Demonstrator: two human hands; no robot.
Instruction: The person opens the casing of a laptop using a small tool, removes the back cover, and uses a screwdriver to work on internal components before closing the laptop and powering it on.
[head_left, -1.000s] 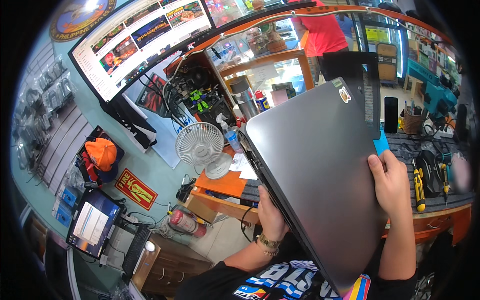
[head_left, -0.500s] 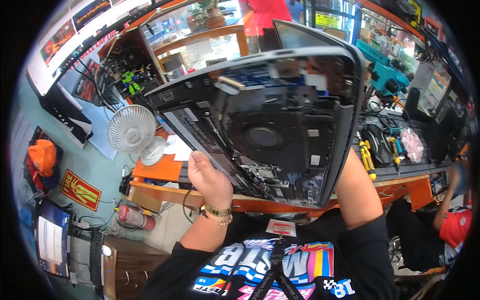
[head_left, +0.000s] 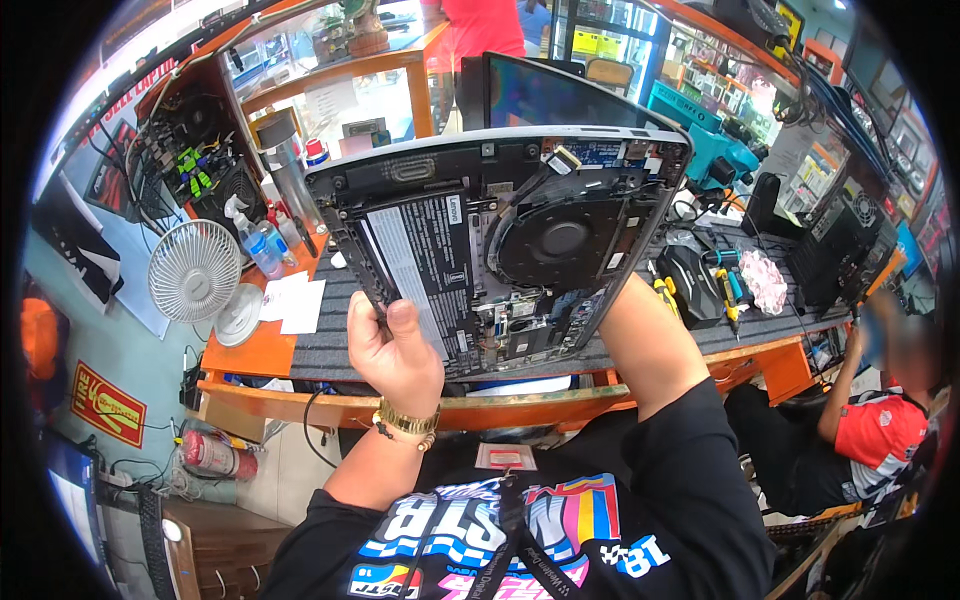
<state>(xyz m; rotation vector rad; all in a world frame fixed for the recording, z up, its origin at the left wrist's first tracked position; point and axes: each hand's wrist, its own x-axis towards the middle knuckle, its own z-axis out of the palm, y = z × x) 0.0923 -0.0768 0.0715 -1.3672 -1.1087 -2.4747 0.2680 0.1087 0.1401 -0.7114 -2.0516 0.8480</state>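
Observation:
A laptop (head_left: 480, 210) with its bottom cover off is held up on edge over the bench, its insides facing me. A dark battery (head_left: 425, 262) with a printed label lies along its left side, and a round black fan (head_left: 562, 238) sits at the upper right. Behind the base its open lid (head_left: 575, 100) shows a dark screen. My left hand (head_left: 393, 345) is closed around the lower left edge, thumb on the near face. From the right, my right forearm (head_left: 652, 340) passes behind the laptop, which hides the fingers of that hand.
The bench has a grey mat (head_left: 335, 345). To the left are a white fan (head_left: 195, 270), spray bottles (head_left: 262, 245) and papers (head_left: 300, 305). On the right lie yellow-handled tools (head_left: 730, 300), a crumpled pink-white bundle (head_left: 763, 280) and a teal microscope (head_left: 710, 140). A person (head_left: 850, 430) sits at right.
The laptop has tipped and shifted left and slightly down in the picture, looking smaller, with its insides facing me more squarely. My left hand stays on its edge. The whole view has shifted too.

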